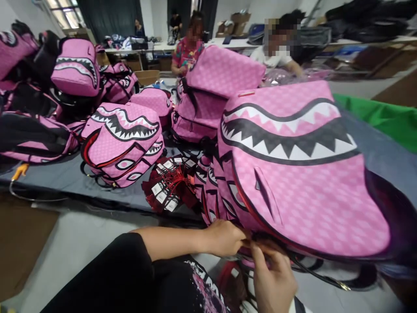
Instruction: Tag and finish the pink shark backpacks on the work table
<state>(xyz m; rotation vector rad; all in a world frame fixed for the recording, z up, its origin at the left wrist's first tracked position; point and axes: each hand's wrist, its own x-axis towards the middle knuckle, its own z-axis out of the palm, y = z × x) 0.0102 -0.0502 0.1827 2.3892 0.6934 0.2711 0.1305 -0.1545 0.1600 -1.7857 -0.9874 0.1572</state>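
Note:
A large pink backpack (302,195) with a printed black-and-white toothed mouth lies at the table's edge in front of me. My left hand (224,238) is closed at its near edge, fingertips against my right hand. My right hand (273,276) is closed too, thumb and fingers pinched together at the same spot. What sits between the fingertips is too small and hidden to make out. Beneath the hands hangs a blurred dark red item (232,280). To the left of the backpack is a fanned pile of dark red tags (169,184) with red strings and white labels.
More pink backpacks (125,143) stand along the grey-covered table (58,184), stacked higher at the left and back. An orange-handled tool (20,171) lies near its left edge. Green cloth (378,119) spreads at the right. Two people (189,50) work across the table.

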